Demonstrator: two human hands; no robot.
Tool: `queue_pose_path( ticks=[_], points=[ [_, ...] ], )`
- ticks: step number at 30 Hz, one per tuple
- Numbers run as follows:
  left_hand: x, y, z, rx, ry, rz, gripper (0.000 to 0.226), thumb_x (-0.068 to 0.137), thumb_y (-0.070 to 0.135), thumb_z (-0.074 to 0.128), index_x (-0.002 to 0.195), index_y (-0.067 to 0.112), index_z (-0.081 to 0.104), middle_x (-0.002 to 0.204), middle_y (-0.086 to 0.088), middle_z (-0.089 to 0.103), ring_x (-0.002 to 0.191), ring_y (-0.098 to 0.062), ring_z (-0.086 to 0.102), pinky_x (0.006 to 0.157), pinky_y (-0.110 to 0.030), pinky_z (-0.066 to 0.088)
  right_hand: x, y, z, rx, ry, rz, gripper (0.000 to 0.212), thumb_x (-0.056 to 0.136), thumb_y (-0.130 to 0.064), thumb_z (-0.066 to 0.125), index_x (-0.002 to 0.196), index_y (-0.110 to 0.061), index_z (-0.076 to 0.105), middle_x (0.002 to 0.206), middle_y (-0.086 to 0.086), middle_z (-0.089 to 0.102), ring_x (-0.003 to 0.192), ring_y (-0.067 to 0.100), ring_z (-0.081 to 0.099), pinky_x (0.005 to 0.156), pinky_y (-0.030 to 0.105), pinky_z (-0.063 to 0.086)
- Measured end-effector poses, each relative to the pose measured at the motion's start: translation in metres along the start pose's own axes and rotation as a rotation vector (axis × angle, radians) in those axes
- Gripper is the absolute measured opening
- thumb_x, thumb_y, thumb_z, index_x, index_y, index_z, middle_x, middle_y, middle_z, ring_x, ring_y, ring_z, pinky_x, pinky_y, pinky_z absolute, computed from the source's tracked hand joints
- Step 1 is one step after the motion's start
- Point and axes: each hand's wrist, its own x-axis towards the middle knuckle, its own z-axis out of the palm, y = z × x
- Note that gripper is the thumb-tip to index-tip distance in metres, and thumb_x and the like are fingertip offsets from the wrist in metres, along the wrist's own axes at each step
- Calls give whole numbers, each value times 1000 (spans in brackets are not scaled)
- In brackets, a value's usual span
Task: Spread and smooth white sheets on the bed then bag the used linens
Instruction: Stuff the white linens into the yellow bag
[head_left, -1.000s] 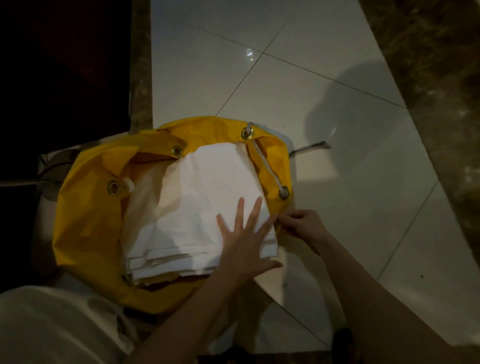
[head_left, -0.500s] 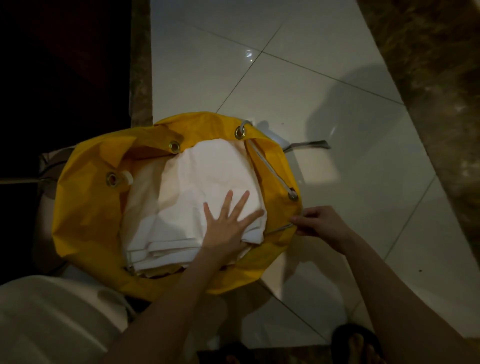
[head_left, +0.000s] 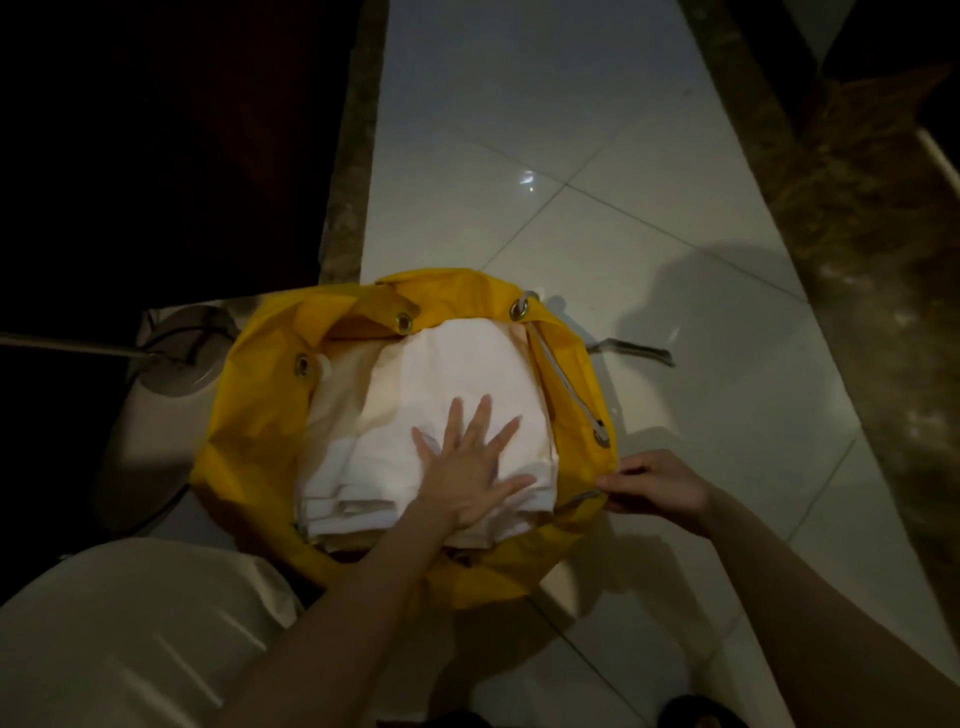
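Note:
A yellow laundry bag (head_left: 249, 441) with metal eyelets and a white drawstring (head_left: 563, 382) stands open on the tiled floor. Folded white linens (head_left: 457, 374) fill its mouth. My left hand (head_left: 467, 465) lies flat on the linens with fingers spread, pressing down. My right hand (head_left: 657, 486) pinches the bag's rim at its right edge, just below an eyelet (head_left: 601, 437).
Glossy white floor tiles (head_left: 571, 156) stretch ahead, bordered by a brown marble strip (head_left: 857, 260) on the right and another on the left. A pale rounded object (head_left: 171, 364) with a thin rod sits left of the bag. A dark strap end (head_left: 639, 351) lies right of it.
My left hand has slid further onto the linens toward the bag's middle. My right hand has drawn the bag's rim outward to the right, widening the opening.

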Motion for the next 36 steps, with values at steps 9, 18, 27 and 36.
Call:
queue_pose_path(
  ticks=[9,18,27,36],
  points=[
    [20,-6,38,75,45,-159,98,68,94,6,147,41,28,158,-4,29,140,-47,29,88,-84,19,-5,10,0,-63,-33,51,115,18,-51,95,100,22,59,94,30,65,76,23,68,65,25,55],
    [26,-24,-20,-128,112,-213,94,69,91,11,147,47,-18,152,10,-38,142,-28,-32,103,-73,-11,-10,-46,2,-438,-27,92,72,49,-41,85,93,13,69,81,25,71,65,13,69,62,22,55],
    [85,-39,-43,-284,-41,-243,103,65,98,13,151,45,-4,162,1,-15,147,-38,-15,112,-70,1,18,-76,19,-509,382,-89,31,84,-20,73,53,-17,66,38,-8,55,37,-4,51,53,15,44],
    [65,-40,-54,-201,-69,-242,90,78,85,-2,154,36,2,163,-1,-11,148,-33,-11,113,-68,-2,12,-102,45,-813,448,-235,28,92,-24,58,112,-5,62,108,15,64,101,31,60,86,36,46]
  ],
)
